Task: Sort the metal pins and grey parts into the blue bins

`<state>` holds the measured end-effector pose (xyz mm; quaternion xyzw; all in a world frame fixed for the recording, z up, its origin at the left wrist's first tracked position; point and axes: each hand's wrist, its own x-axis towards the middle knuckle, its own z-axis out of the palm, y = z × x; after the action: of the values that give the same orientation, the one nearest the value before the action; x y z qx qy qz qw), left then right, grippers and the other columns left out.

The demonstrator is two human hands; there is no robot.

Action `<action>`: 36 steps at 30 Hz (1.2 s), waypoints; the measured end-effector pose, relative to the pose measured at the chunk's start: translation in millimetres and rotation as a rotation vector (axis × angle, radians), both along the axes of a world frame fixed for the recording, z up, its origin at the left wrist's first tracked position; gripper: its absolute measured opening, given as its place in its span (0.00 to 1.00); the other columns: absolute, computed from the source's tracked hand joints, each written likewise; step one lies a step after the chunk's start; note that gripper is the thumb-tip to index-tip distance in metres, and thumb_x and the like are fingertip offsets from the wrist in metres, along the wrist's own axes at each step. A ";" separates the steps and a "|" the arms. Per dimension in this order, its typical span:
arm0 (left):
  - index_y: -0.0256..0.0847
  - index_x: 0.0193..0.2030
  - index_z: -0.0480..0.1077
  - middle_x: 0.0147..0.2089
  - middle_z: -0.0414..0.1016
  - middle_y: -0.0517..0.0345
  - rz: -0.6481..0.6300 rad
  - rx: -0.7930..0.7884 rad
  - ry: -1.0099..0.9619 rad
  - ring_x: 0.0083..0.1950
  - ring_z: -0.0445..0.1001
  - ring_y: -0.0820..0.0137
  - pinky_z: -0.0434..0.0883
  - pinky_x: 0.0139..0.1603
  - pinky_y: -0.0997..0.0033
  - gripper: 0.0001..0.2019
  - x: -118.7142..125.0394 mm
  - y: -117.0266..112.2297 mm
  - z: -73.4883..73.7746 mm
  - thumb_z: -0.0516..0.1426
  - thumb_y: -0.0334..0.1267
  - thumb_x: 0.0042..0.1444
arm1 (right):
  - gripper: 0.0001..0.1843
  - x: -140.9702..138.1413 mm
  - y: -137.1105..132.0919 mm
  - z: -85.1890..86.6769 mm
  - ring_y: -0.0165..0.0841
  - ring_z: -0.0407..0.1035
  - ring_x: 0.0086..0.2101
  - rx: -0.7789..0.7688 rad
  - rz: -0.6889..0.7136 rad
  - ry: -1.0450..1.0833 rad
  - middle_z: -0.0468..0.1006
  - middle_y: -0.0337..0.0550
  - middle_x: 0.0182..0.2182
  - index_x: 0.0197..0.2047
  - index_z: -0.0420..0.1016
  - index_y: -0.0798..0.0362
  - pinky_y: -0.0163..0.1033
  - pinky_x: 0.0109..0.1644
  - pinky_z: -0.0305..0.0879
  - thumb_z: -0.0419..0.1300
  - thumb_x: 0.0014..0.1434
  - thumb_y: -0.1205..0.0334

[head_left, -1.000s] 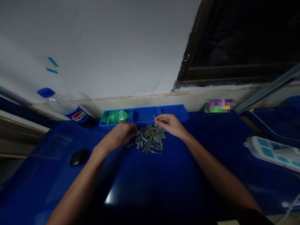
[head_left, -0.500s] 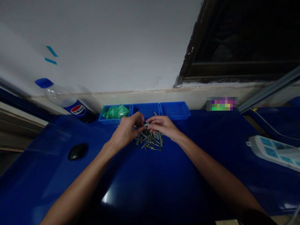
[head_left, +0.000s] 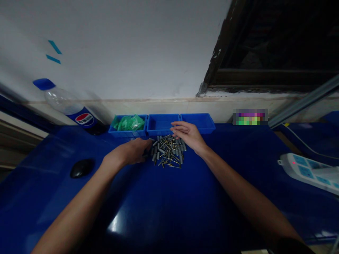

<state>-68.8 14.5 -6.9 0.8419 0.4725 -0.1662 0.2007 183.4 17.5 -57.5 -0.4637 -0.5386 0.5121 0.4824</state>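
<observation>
A pile of small grey cylinders and thin brass-coloured pins [head_left: 169, 151] lies on the blue tabletop. My left hand [head_left: 132, 151] is low at the pile's left edge, back turned up. Its fingertips reach toward the nearest grey cylinders, and whether they grip one is hidden. Over the pile's far right side hovers my right hand [head_left: 189, 137], fingers bent and drawn together. Something small and pale shows at its fingertips, too small to name. Just beyond stands the middle blue bin [head_left: 164, 120], partly covered by the right fingers.
A left blue bin [head_left: 127, 134] holds green plastic bags [head_left: 129, 123]; a right blue bin [head_left: 198, 121] stands against the wall. A Pepsi bottle [head_left: 82, 116] and a black mouse [head_left: 82, 168] are on the left. A white power strip [head_left: 307, 171] lies on the right.
My hands have parted from a grey piece between them. The left hand has moved left and down to the pile's edge; the right has shifted slightly right, uncovering more of the pile.
</observation>
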 end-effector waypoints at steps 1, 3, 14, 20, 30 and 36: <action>0.42 0.45 0.72 0.35 0.79 0.56 0.002 0.007 -0.019 0.34 0.76 0.64 0.67 0.33 0.69 0.14 1.4 0.6 -1.1 0.60 0.25 0.52 | 0.15 0.4 -0.1 0.7 0.37 0.81 0.36 -0.003 -0.004 -0.009 0.86 0.47 0.41 0.49 0.82 0.50 0.44 0.40 0.76 0.70 0.58 0.59; 0.41 0.41 0.72 0.31 0.77 0.59 0.004 0.023 -0.069 0.29 0.73 0.68 0.63 0.29 0.71 0.14 2.1 1.2 -1.9 0.58 0.22 0.50 | 0.13 1.5 -0.7 2.8 0.37 0.80 0.35 -0.006 0.000 -0.024 0.86 0.47 0.39 0.46 0.82 0.50 0.43 0.38 0.74 0.70 0.58 0.58; 0.41 0.40 0.73 0.32 0.79 0.59 -0.005 0.197 -0.635 0.31 0.76 0.71 0.69 0.33 0.73 0.06 7.3 9.1 6.2 0.59 0.33 0.55 | 0.07 4.8 -4.2 7.7 0.34 0.77 0.33 -0.049 0.190 -0.087 0.85 0.46 0.36 0.43 0.82 0.49 0.44 0.40 0.74 0.67 0.61 0.59; 0.40 0.41 0.71 0.37 0.80 0.57 0.089 0.269 -0.848 0.36 0.80 0.70 0.75 0.39 0.71 0.06 26.6 -0.7 5.0 0.61 0.36 0.57 | 0.12 0.2 -8.2 5.5 0.34 0.78 0.32 -0.093 0.285 0.003 0.85 0.43 0.34 0.44 0.83 0.49 0.45 0.43 0.76 0.72 0.56 0.58; 0.40 0.48 0.74 0.40 0.82 0.53 0.013 0.289 -0.730 0.39 0.81 0.67 0.77 0.42 0.68 0.11 24.8 1.9 -3.4 0.63 0.36 0.59 | 0.10 -2.9 -7.0 2.8 0.34 0.77 0.31 -0.059 0.173 -0.018 0.84 0.42 0.31 0.40 0.83 0.50 0.45 0.42 0.76 0.73 0.55 0.58; 0.44 0.49 0.81 0.44 0.85 0.50 -0.045 0.300 -0.467 0.45 0.82 0.61 0.76 0.50 0.63 0.17 4.3 9.8 -7.6 0.58 0.26 0.56 | 0.13 -1.5 -4.1 3.4 0.39 0.82 0.41 0.013 0.022 0.031 0.87 0.47 0.42 0.48 0.83 0.49 0.48 0.50 0.77 0.71 0.58 0.60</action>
<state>-64.5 24.3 -14.5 0.8880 0.4140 0.0996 0.1735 181.9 13.4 -54.2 -0.4468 -0.5395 0.5210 0.4878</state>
